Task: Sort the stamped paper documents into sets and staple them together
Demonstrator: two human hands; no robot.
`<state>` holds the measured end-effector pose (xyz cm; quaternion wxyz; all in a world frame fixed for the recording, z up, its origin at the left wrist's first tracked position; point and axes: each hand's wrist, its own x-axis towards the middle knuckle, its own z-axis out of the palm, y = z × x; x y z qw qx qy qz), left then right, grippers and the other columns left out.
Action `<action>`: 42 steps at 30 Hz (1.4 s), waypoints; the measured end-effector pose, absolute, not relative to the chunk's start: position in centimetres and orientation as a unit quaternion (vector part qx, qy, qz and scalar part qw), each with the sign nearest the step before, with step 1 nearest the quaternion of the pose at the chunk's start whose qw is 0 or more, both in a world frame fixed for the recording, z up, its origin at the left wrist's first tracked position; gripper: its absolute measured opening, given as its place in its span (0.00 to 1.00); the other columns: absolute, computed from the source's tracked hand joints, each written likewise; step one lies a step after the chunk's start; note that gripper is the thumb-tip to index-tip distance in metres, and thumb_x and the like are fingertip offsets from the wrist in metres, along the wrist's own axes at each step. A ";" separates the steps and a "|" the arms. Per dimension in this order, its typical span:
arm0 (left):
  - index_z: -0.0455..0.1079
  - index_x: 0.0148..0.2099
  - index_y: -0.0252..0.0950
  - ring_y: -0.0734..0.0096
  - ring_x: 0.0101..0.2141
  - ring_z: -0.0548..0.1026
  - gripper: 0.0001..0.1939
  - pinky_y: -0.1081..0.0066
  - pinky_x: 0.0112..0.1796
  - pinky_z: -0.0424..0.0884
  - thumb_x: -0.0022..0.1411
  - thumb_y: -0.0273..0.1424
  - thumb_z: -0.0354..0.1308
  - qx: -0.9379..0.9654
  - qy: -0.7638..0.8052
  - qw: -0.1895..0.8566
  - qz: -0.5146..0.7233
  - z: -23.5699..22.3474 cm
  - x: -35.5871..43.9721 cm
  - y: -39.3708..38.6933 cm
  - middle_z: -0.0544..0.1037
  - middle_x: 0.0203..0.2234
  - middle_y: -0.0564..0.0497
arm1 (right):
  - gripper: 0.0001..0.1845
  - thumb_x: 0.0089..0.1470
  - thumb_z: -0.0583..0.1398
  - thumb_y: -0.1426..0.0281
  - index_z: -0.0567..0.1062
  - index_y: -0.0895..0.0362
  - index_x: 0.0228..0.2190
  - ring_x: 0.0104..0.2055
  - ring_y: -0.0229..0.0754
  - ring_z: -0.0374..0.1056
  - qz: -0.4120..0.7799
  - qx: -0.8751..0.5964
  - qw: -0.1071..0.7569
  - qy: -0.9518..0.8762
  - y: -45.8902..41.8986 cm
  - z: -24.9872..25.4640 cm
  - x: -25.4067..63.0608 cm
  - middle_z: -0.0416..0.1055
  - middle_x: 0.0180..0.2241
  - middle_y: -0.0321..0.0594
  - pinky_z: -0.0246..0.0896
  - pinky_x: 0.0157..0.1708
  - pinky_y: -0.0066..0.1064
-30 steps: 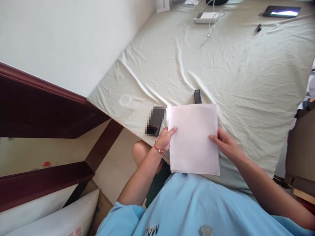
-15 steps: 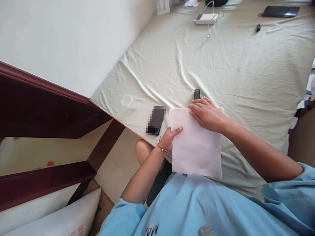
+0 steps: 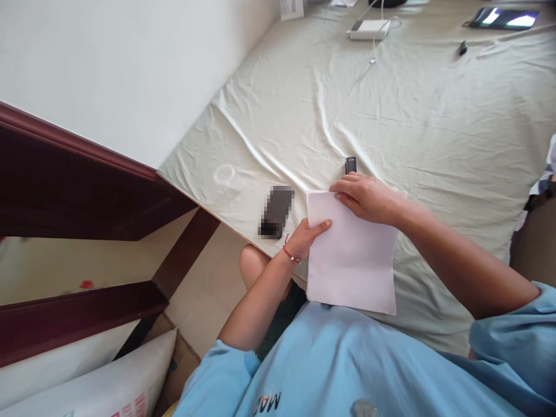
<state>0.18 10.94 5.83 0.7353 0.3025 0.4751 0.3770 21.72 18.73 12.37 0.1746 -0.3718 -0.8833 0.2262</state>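
A thin stack of white paper sheets (image 3: pixel 351 260) lies near my body, its lower edge against my blue shirt. My left hand (image 3: pixel 307 236) grips the stack's left edge, thumb flat on top and fingers hidden underneath. At the top edge, my right hand (image 3: pixel 367 197) pinches the sheets, its thumb on the paper and its fingers bent over the edge. Just beyond the right hand's fingers is a small black object (image 3: pixel 351 164), partly covered, its kind unclear. Left of the paper, a dark phone (image 3: pixel 277 212), blurred out, rests on the cloth.
A pale cloth (image 3: pixel 278 127) with wrinkles covers the table. A clear round lid or cup (image 3: pixel 225 175) sits near the left edge. Farther back are a white box with cables (image 3: pixel 369 29), a small black item (image 3: pixel 463 47) and a dark tablet-like device (image 3: pixel 504 18).
The stack has shifted slightly right and its sheets look more evenly lined up. My right hand's fingers have drawn together at the top edge. The left hand keeps its hold.
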 end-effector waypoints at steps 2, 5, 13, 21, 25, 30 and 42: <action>0.81 0.50 0.31 0.47 0.45 0.83 0.36 0.52 0.51 0.77 0.47 0.51 0.82 0.308 0.476 0.738 0.366 5.6 0.4 11.0 0.86 0.41 0.40 | 0.25 0.72 0.49 0.65 0.76 0.60 0.60 0.54 0.54 0.70 0.214 -0.363 0.196 -0.885 19.0 12.4 21.5 0.76 0.50 0.54 0.66 0.53 0.46; 0.82 0.47 0.31 0.50 0.42 0.83 0.34 0.54 0.49 0.77 0.46 0.51 0.82 0.315 0.475 0.743 0.351 5.6 0.6 11.1 0.86 0.39 0.41 | 0.24 0.73 0.52 0.64 0.77 0.54 0.62 0.65 0.59 0.63 0.155 -0.324 0.192 -0.913 19.0 12.5 20.9 0.71 0.62 0.53 0.60 0.62 0.55; 0.82 0.43 0.31 0.53 0.40 0.83 0.30 0.58 0.45 0.75 0.49 0.51 0.80 0.355 0.474 0.731 0.339 5.8 1.2 11.1 0.85 0.37 0.43 | 0.17 0.74 0.53 0.68 0.83 0.52 0.45 0.75 0.53 0.53 0.056 -0.232 0.167 -0.957 18.4 12.8 19.9 0.66 0.69 0.40 0.38 0.74 0.61; 0.82 0.40 0.31 0.58 0.34 0.82 0.28 0.62 0.40 0.76 0.45 0.46 0.82 0.294 0.492 0.739 0.355 5.0 0.9 10.8 0.85 0.34 0.44 | 0.25 0.72 0.53 0.57 0.73 0.58 0.61 0.60 0.58 0.70 0.126 -0.375 0.180 -0.901 18.8 14.0 21.8 0.72 0.60 0.54 0.61 0.58 0.50; 0.82 0.43 0.31 0.57 0.37 0.83 0.31 0.62 0.42 0.77 0.40 0.44 0.83 0.238 0.490 0.739 0.396 4.8 0.4 10.7 0.86 0.37 0.45 | 0.22 0.73 0.49 0.57 0.77 0.57 0.44 0.41 0.53 0.73 0.192 -0.455 0.020 -0.869 18.4 13.9 22.2 0.79 0.41 0.49 0.57 0.37 0.40; 0.81 0.47 0.30 0.50 0.40 0.84 0.37 0.57 0.46 0.78 0.41 0.49 0.84 0.266 0.475 0.743 0.389 4.8 0.3 10.7 0.86 0.39 0.40 | 0.19 0.74 0.46 0.61 0.72 0.55 0.39 0.37 0.47 0.70 0.220 -0.450 0.021 -0.865 18.0 13.8 21.7 0.78 0.39 0.44 0.48 0.31 0.37; 0.81 0.48 0.29 0.44 0.48 0.83 0.36 0.52 0.54 0.78 0.49 0.55 0.79 0.306 0.475 0.724 0.395 3.7 0.9 9.5 0.86 0.41 0.38 | 0.19 0.71 0.50 0.60 0.77 0.55 0.40 0.36 0.47 0.70 0.275 -0.450 0.054 -0.848 19.8 11.9 23.1 0.78 0.36 0.45 0.57 0.36 0.36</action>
